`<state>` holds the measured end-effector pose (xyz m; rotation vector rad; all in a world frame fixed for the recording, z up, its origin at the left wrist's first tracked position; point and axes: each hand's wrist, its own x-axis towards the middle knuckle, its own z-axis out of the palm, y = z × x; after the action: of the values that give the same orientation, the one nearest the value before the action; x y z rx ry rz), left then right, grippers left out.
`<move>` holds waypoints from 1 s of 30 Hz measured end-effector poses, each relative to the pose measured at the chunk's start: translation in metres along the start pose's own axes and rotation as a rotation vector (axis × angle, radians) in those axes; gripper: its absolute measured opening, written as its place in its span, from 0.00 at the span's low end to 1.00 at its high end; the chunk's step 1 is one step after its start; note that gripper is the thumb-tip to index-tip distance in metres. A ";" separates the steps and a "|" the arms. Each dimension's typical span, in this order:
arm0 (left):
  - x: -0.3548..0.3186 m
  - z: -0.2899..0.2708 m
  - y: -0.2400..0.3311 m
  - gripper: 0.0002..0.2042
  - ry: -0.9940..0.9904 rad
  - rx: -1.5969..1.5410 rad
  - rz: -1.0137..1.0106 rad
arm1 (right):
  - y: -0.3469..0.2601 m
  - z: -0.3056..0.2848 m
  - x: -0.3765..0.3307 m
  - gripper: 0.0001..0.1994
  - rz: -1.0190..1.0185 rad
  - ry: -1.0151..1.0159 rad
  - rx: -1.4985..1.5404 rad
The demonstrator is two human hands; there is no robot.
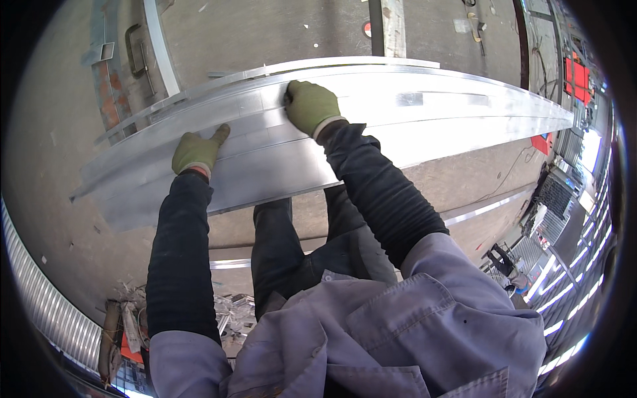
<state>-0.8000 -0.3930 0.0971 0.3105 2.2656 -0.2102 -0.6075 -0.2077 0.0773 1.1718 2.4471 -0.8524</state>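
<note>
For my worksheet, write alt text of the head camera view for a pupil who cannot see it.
A person's green-gloved left hand and right hand are on a long, shiny metal sheet stretching across the view, the right one nearer its far edge. Beyond the sheet, at upper left, lies a dark clamp beside a pale metal strip.

The long panel [265,176] is smooth, glossy metal, glaring brightest toward two o'clock. The gloves [312,108] and creased shirt [398,322] look like matt cloth, the floor [265,33] dull; toward eight o'clock, corrugated sheeting [54,298] shines like metal.
</note>
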 end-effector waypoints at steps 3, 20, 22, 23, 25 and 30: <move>0.003 0.002 -0.004 0.54 -0.007 -0.002 0.001 | 0.039 -0.014 -0.002 0.15 0.054 0.029 -0.044; 0.004 0.032 -0.029 0.48 0.193 -0.140 0.090 | 0.194 -0.077 -0.121 0.23 0.565 0.254 1.920; 0.006 0.039 -0.037 0.46 0.194 -0.259 0.078 | 0.193 -0.076 -0.125 0.22 0.576 0.286 1.946; 0.015 0.046 -0.049 0.45 0.220 -0.314 0.060 | 0.192 -0.075 -0.126 0.22 0.572 0.286 1.958; 0.029 0.059 -0.066 0.44 0.277 -0.426 0.025 | 0.189 -0.075 -0.126 0.22 0.557 0.285 1.986; 0.037 0.067 -0.076 0.43 0.127 -0.645 -0.080 | 0.192 -0.076 -0.135 0.18 0.407 0.239 2.113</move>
<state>-0.7969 -0.4770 0.0293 -0.1117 2.3319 0.5069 -0.3743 -0.1473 0.1301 1.9497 0.3602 -3.2222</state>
